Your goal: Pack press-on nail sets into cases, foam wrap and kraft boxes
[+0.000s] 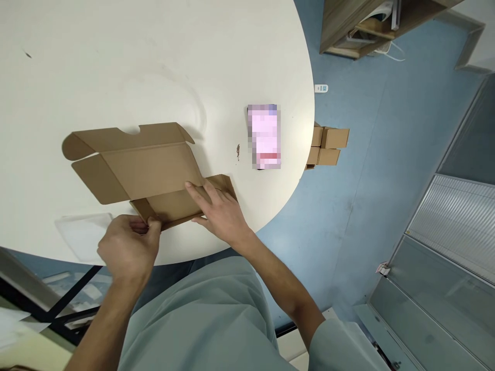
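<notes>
A brown cardboard box (154,167) lies partly folded near the front edge of the white table, its lid panel and side flaps spread open away from me. At its near left corner, my left hand (131,245) pinches the cardboard wall between thumb and curled fingers. My right hand (220,211) rests at the right part of the box, fingers stretched over its inside and thumb along the near wall. The right end of the box is partly covered by that hand.
The round white table (116,62) carries a pixelated pink rectangular thing (266,136) and a translucent white sheet (85,234). Beyond the table's right edge, several cardboard boxes (330,147) are stacked. A wooden shelf (348,26) stands at the upper right.
</notes>
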The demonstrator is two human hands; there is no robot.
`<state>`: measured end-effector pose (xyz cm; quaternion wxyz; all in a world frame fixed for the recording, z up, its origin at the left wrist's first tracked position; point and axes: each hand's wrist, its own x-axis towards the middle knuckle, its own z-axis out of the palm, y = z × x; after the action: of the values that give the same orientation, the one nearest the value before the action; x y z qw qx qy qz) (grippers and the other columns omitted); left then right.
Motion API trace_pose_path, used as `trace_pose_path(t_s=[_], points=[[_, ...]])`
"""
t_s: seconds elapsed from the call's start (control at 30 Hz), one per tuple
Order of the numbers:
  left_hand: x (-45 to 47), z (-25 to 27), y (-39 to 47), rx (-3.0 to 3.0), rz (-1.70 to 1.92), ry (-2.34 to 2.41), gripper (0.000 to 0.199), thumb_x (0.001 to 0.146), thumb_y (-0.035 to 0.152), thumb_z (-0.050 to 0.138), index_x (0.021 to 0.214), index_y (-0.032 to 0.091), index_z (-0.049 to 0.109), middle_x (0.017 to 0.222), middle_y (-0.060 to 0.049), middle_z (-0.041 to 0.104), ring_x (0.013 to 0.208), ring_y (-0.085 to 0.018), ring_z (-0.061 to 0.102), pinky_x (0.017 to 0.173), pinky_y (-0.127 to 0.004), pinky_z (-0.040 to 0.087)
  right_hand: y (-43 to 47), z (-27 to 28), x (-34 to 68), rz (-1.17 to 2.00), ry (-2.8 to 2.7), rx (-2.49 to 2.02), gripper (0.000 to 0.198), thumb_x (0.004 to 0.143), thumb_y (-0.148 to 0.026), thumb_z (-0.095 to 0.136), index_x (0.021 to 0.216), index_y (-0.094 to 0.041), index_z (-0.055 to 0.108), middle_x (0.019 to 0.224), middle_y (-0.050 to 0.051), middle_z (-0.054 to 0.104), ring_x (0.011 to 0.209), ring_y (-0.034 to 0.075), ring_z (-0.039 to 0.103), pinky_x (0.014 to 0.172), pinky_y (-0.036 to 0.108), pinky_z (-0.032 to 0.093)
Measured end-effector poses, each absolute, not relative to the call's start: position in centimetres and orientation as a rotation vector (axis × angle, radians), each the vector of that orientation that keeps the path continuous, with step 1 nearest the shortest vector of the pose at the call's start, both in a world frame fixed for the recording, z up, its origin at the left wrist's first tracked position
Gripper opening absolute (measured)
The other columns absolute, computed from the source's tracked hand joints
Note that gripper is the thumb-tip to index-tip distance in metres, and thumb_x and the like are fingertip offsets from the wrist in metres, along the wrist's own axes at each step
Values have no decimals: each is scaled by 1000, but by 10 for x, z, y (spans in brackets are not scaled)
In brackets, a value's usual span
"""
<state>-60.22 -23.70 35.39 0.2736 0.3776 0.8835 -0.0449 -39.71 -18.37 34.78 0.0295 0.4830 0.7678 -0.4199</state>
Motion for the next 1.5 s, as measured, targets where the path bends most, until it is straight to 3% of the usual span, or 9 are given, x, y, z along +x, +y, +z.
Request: trace_pose_path(t_s=[0.1,0.27,0.4,0.5,0.77,0.9,1.0,1.17,1.5], points=[[-601,353,-240,1014,-78,2375,19,80,46,55,77,28,48,74,-3,64,75,-29,67,81,-44,56,-196,352,-392,-1280,2384,1561,81,107,-44,66,175,-33,23,177,12,34,150,34,53,119,50,54],[-597,352,-243,1022,-41,2342,13,87,34,59,82,26,50,81,-4,64,80,-27,66,82,-41,53,-216,345,-367,-1111,2214,2277,49,112,-46,56,153,-20,56,143,19,65,136,32,61,115,51,54],[-597,351,-244,1059,-36,2320,13,91,27,59,83,25,50,86,-6,64,83,-27,65,82,-40,52,-216,334,-353,-1183,1996,2487,33,110,-48,56,121,-18,68,116,15,73,110,28,68,97,46,60],[-598,348,-246,1090,-23,2285,12,92,22,60,85,25,51,89,-7,64,85,-27,65,82,-39,52,-213,335,-354,-1280,1911,2434,28,112,-42,51,104,-21,67,106,11,73,98,24,69,90,41,60],[-593,343,-245,1125,-18,2247,8,95,14,56,99,20,60,100,-12,66,94,-32,67,85,-43,52,-227,365,-388,-1440,2024,2233,21,112,-40,51,109,-23,63,127,10,75,101,21,74,92,36,59],[-592,350,-243,1149,-72,2215,15,98,14,52,109,15,62,112,-18,69,101,-34,69,87,-43,52,-225,366,-400,-1301,2103,2152,24,110,-45,57,109,-22,64,125,12,73,102,22,73,90,35,57],[-591,357,-246,1163,-121,2199,20,99,15,50,115,14,62,119,-20,69,105,-34,70,87,-43,52,-217,361,-399,-1205,2028,2141,19,110,-37,56,116,-20,64,118,11,75,96,21,72,87,33,54],[-590,366,-258,1196,-189,2165,25,101,20,49,121,13,63,123,-21,70,108,-36,70,87,-43,52,-210,358,-399,-952,1953,1898,20,109,-26,51,101,-19,69,98,11,76,91,26,70,77,32,49],[-596,364,-259,1162,-224,2171,25,100,22,52,121,17,65,120,-20,73,114,-36,70,90,-43,53,-207,369,-416,-740,1907,1669,32,109,-19,44,112,-12,75,116,21,77,103,29,73,83,33,50]])
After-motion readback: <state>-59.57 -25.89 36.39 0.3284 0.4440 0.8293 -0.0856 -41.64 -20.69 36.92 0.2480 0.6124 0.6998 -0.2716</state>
